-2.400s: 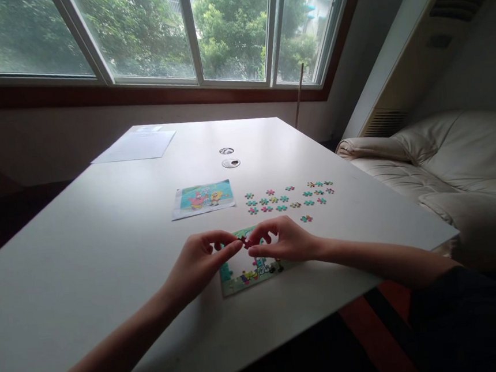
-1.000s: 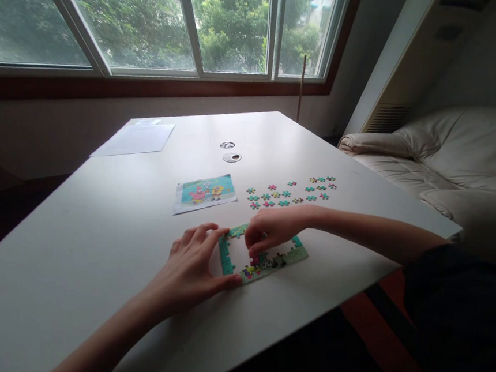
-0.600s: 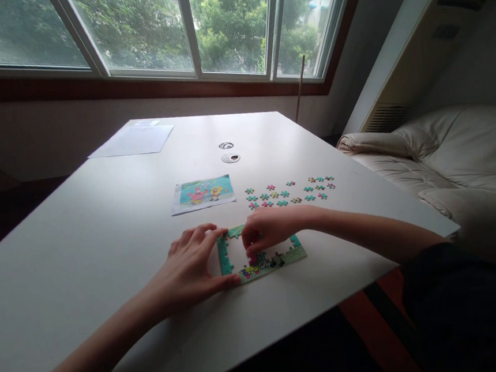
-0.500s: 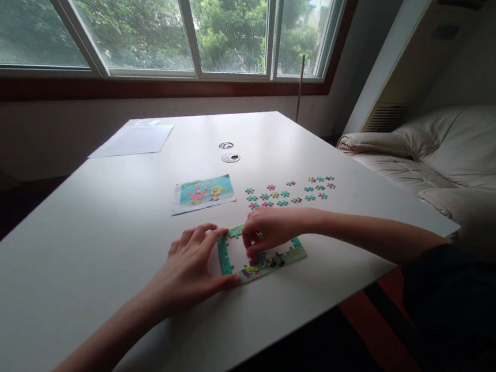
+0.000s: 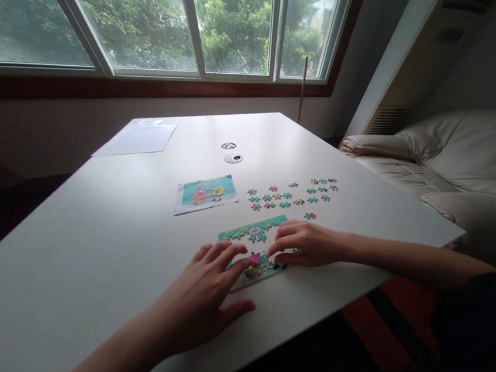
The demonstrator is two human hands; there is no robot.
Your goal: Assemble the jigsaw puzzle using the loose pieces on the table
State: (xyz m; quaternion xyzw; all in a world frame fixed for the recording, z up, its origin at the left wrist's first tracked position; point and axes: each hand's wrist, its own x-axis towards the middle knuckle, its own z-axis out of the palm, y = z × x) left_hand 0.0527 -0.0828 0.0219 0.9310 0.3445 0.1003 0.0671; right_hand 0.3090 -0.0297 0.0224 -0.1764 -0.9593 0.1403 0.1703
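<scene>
A partly built jigsaw puzzle (image 5: 254,229) lies near the front edge of the white table (image 5: 104,233). Its green top border and a pink patch at the bottom show. My left hand (image 5: 205,294) lies flat over the puzzle's left side, fingers spread and fingertips on the pieces. My right hand (image 5: 307,243) rests on the puzzle's right side, fingers stretched out and pressed down on it. Neither hand holds a piece that I can see. Loose puzzle pieces (image 5: 290,194), teal and pink, are scattered just beyond the puzzle to the right.
A printed cartoon reference picture (image 5: 205,193) lies behind the puzzle. A sheet of paper (image 5: 135,139) sits at the far left, and two round cable holes (image 5: 231,152) mark the table's middle. A cream sofa (image 5: 445,157) stands right of the table. Windows run along the back wall.
My right hand has moved from the puzzle's middle to its right side. My left hand has slid from the left border onto the puzzle. The top border now shows.
</scene>
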